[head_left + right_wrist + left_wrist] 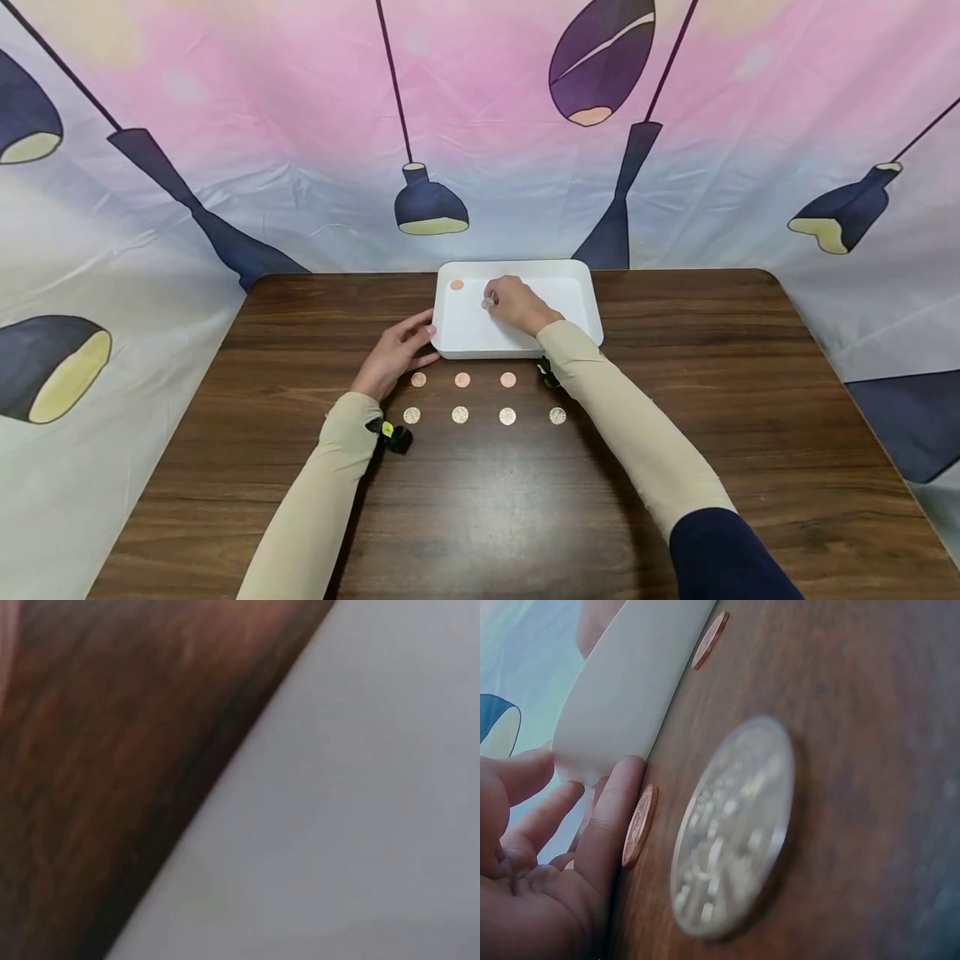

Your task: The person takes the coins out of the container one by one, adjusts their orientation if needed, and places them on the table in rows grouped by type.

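My right hand (517,304) is over the white tray (468,340) and pinches a silver coin (488,301) between thumb and fingers; whether it is one coin or more I cannot tell. A copper coin (457,285) lies in the tray's far left corner. At the near left corner my left hand (386,358) rests on the table, its extended fingers touching the tray's outer wall. In the left wrist view, a copper coin (640,826) lies beside one finger and a silver coin (735,832) is closer to the camera. The right wrist view shows only the blurred tray wall (360,787) and table.
In front of the tray, a row of three copper coins (462,380) lies on the brown wooden table (495,517). Nearer still is a row of several silver coins (507,416). A cloth backdrop (495,125) printed with lamps hangs behind the table's far edge.
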`<state>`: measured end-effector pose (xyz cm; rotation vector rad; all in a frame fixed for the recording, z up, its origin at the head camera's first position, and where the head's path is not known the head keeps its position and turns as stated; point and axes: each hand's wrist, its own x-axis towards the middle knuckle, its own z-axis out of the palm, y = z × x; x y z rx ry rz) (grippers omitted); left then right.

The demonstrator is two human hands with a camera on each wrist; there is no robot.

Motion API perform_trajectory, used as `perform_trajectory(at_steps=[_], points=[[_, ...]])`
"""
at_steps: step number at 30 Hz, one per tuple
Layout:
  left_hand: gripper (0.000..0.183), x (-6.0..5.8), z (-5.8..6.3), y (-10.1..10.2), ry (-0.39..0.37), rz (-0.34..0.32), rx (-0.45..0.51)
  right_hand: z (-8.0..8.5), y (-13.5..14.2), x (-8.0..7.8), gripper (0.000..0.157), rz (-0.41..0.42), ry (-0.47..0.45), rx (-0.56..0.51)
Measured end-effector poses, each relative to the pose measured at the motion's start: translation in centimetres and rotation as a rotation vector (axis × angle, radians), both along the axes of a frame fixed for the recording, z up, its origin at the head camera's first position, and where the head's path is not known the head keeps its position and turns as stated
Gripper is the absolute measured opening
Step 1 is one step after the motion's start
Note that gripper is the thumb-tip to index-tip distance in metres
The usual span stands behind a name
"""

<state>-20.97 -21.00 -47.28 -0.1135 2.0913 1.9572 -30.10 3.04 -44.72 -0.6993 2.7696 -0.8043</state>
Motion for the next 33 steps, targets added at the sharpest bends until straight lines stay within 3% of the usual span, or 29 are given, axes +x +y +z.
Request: perform_trajectory(at_steps=[6, 13, 22, 29, 33], points=[[0.053, -0.2, -0.2, 0.2, -0.015, 0.003, 0.001, 0.0, 0.5, 0.0, 0.02, 0.079, 0.11, 0.123], [0.053, -0.1, -0.1, 0.1, -0.022, 0.006, -0.008, 1.0, 2.8, 1.2, 0.022, 0.068, 0.187, 0.022], [0.053, -0.2, -0.2, 0.3, -0.022, 0.001, -0.015, 2.4, 7.9, 6.3, 0.017, 0.045, 0.375, -0.106], [0.053, -0.2, 0.1, 0.1, -0.015, -0.001, -0.02, 1.8, 11.6, 10.1, 0.019, 0.01, 0.396, -0.159], [0.054, -0.3, 0.2, 0.1, -0.014, -0.005, -0.013, 1.2, 13.5, 12.1, 0.021, 0.012, 0.397, -0.136]])
